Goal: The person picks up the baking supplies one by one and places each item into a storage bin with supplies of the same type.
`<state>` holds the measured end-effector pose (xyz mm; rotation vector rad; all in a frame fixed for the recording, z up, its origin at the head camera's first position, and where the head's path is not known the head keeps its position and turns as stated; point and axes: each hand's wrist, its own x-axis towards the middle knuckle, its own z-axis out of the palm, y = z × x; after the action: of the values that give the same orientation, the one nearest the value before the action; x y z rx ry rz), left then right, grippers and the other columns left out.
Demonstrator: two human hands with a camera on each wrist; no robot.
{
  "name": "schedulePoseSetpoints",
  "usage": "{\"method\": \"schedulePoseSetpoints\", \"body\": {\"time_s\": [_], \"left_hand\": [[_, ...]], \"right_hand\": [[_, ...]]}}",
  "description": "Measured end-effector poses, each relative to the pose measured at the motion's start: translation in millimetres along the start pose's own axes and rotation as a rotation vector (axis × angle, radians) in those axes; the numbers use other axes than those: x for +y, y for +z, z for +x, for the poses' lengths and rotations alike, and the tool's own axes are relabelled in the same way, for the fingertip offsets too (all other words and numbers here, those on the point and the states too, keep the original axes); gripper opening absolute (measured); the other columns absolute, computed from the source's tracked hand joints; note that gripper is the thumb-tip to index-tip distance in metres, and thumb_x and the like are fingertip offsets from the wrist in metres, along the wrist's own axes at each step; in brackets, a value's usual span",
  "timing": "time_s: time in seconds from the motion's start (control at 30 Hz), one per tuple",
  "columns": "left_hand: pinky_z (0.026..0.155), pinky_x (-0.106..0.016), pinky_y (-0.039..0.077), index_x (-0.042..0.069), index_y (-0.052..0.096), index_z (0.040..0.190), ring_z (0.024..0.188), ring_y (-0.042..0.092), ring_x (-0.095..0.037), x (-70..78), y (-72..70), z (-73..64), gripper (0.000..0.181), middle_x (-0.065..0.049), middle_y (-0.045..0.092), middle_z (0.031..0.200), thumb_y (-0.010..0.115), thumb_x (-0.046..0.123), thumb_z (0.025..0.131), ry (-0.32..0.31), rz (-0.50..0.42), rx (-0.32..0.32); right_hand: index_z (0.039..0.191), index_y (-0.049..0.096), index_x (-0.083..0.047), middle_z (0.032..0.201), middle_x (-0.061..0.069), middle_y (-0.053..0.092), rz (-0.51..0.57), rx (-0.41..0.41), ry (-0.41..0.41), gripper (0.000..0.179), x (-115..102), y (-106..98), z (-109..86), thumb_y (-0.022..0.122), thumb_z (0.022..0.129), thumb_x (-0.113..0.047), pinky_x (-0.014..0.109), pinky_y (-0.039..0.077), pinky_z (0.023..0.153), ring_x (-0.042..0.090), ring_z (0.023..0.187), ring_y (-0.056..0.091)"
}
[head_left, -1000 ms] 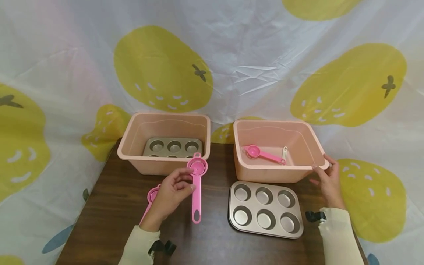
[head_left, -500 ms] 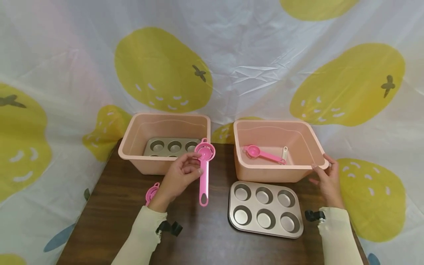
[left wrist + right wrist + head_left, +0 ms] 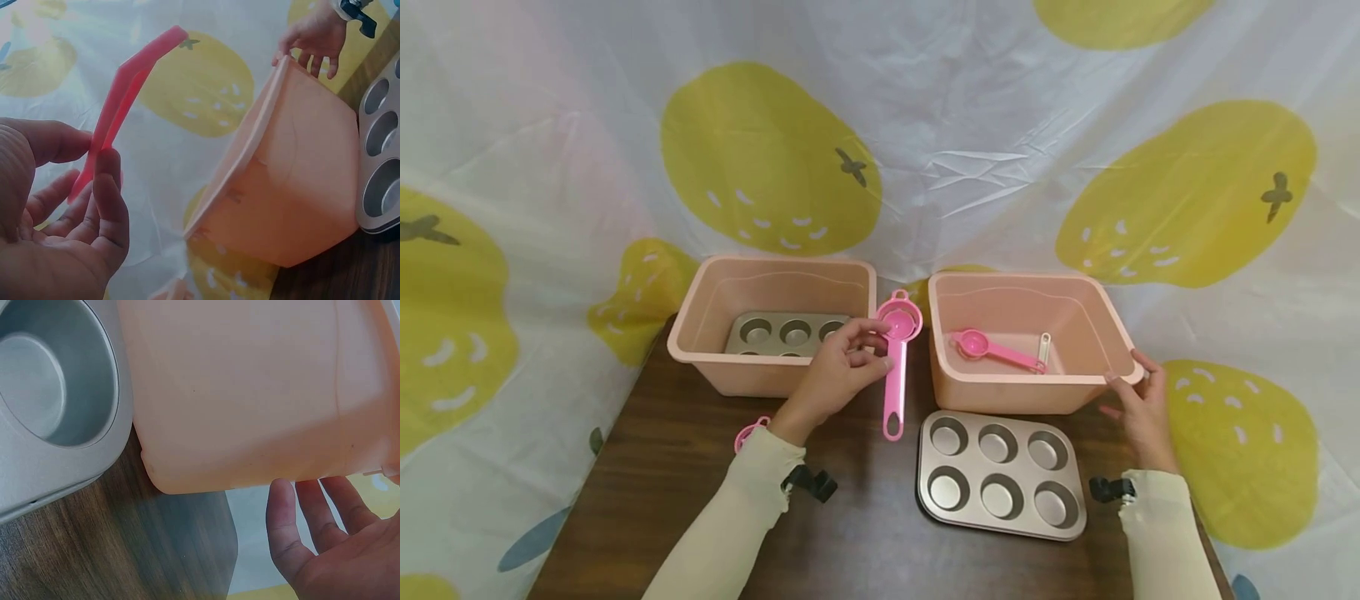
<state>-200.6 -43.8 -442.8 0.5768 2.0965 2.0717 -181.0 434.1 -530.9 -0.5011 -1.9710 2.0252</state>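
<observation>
A pink egg separator point(image 3: 895, 392) is pinched between the thumb and fingers of my left hand point(image 3: 831, 375), in the gap between two peach plastic tubs. Its bowl end points up and away, its slotted handle hangs toward me. In the left wrist view the egg separator point(image 3: 119, 87) appears edge-on in the grip. My right hand point(image 3: 1150, 421) holds the front right corner of the right tub point(image 3: 1007, 397), thumb at the rim and other fingers outside. Inside that tub lie another pink egg separator point(image 3: 1015, 357) and a small whitish handle-like piece point(image 3: 1044, 347).
The left tub point(image 3: 752, 379) contains a muffin tin point(image 3: 775, 333), partly hidden by its front wall. Stacked-looking muffin tins point(image 3: 1000, 471) lie before the right tub. One more pink separator point(image 3: 751, 432) rests on the dark wooden table point(image 3: 647, 467), mostly behind my left sleeve.
My left hand has carried the pink egg separator right and away from me, from before the left tub to the gap between the tubs. My right hand stays at the tub corner.
</observation>
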Motion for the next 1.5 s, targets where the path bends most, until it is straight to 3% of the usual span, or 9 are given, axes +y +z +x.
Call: {"method": "schedulePoseSetpoints", "body": {"time_s": [0.1, 0.23, 0.57, 0.83, 1.0, 1.17, 1.3, 1.5], "left_hand": [[0.081, -0.023, 0.06, 0.006, 0.06, 0.138, 0.089, 0.071, -0.017, 2.2, 5.5, 10.7, 0.048, -0.019, 0.068, 0.122, 0.077, 0.005, 0.093, -0.007, 0.016, -0.002], [0.08, -0.024, 0.059, 0.005, 0.061, 0.138, 0.089, 0.072, -0.018, 4.4, 15.6, 26.2, 0.048, -0.02, 0.07, 0.121, 0.077, 0.004, 0.093, 0.0, 0.013, -0.019], [0.09, -0.025, 0.058, 0.001, 0.061, 0.136, 0.106, 0.069, -0.024, 7.2, 46.0, 62.8, 0.045, -0.02, 0.068, 0.121, 0.077, 0.006, 0.094, -0.007, 0.063, -0.045], [0.077, -0.025, 0.06, 0.005, 0.065, 0.131, 0.104, 0.072, -0.025, 7.7, 63.8, 89.3, 0.044, -0.017, 0.074, 0.116, 0.079, 0.009, 0.09, -0.037, 0.114, -0.021], [0.079, -0.024, 0.062, 0.002, 0.065, 0.132, 0.107, 0.072, -0.026, 1.1, 74.3, 104.1, 0.045, -0.02, 0.074, 0.116, 0.08, 0.006, 0.089, -0.058, 0.109, -0.034], [0.076, -0.025, 0.061, 0.005, 0.064, 0.133, 0.097, 0.071, -0.019, -11.2, 78.8, 112.0, 0.046, -0.015, 0.073, 0.112, 0.081, 0.009, 0.09, -0.109, 0.115, -0.023], [0.074, -0.026, 0.061, 0.007, 0.064, 0.135, 0.093, 0.07, -0.017, -21.2, 77.1, 113.8, 0.048, -0.011, 0.073, 0.11, 0.082, 0.01, 0.091, -0.151, 0.126, 0.016], [0.077, -0.027, 0.062, 0.006, 0.06, 0.138, 0.097, 0.07, -0.022, -28.8, 76.7, 118.9, 0.05, -0.014, 0.071, 0.115, 0.08, 0.01, 0.092, -0.147, 0.148, 0.04]], "right_hand": [[0.151, 0.04, -0.034, 0.146, -0.006, 0.049, 0.021, 0.002, -0.013, 0.059, -1, 0, -1.3, 0.066, 0.103, -0.01, 0.026, 0.06, 0.06, -0.001, 0.105, 0.06], [0.15, 0.04, -0.034, 0.148, -0.005, 0.048, 0.021, 0.001, -0.017, 0.059, -3, -2, -2.5, 0.067, 0.103, -0.01, 0.026, 0.06, 0.059, -0.002, 0.105, 0.06], [0.15, 0.039, -0.034, 0.143, -0.007, 0.05, 0.016, 0.019, -0.007, 0.06, -5, -4, -2.5, 0.067, 0.103, -0.011, 0.027, 0.06, 0.06, 0.0, 0.105, 0.059], [0.15, 0.039, -0.033, 0.147, -0.004, 0.048, 0.013, 0.019, -0.007, 0.059, -8, -5, -5.9, 0.068, 0.103, -0.013, 0.026, 0.059, 0.06, 0.001, 0.109, 0.059], [0.149, 0.04, -0.033, 0.142, -0.006, 0.05, 0.024, 0.019, -0.026, 0.057, -8, -4, -5.7, 0.067, 0.103, -0.012, 0.026, 0.059, 0.06, 0.001, 0.107, 0.059], [0.149, 0.039, -0.033, 0.141, -0.007, 0.049, 0.004, 0.015, -0.024, 0.057, -4, 0, -4.4, 0.066, 0.104, -0.012, 0.028, 0.06, 0.061, 0.003, 0.109, 0.058], [0.154, 0.037, -0.033, 0.149, -0.001, 0.046, -0.004, 0.015, -0.007, 0.06, -2, 6, -4.2, 0.066, 0.104, -0.014, 0.028, 0.06, 0.063, 0.005, 0.113, 0.055], [0.155, 0.036, -0.033, 0.159, 0.005, 0.04, 0.002, 0.029, -0.001, 0.061, -1, 6, -3.0, 0.064, 0.105, -0.013, 0.029, 0.059, 0.061, 0.006, 0.117, 0.053]]}}
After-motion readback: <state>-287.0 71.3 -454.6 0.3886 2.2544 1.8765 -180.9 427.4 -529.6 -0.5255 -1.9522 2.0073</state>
